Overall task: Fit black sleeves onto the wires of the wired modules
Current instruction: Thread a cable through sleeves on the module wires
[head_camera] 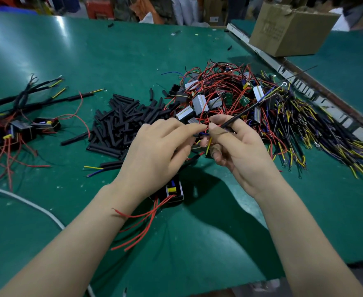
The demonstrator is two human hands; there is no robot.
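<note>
A green mat (73,61) covers the bench, with a second green bench (347,67) to the right beyond a worn metal rail (300,82); a cardboard box (292,28) sits at the far right, and behind the benches the room is a blur of stored goods. A white cord (28,202) crosses the near left. At the far left lie sleeved modules (21,127), their black sleeves pointing away and rightward. In the middle is a heap of loose sleeves (120,123), mostly running near-left to far-right, and right of it a tangle of unsleeved modules (219,97) with red, yellow and blue wires. The left hand (154,151) pinches thin wires between thumb and forefinger, meeting the right hand (238,146), which pinches a sleeve (247,112); its long axis slants up and away to the right. Below the left wrist a module (173,190) lies on the mat (partly hidden), its red wires (142,226) trailing toward the near left.
</note>
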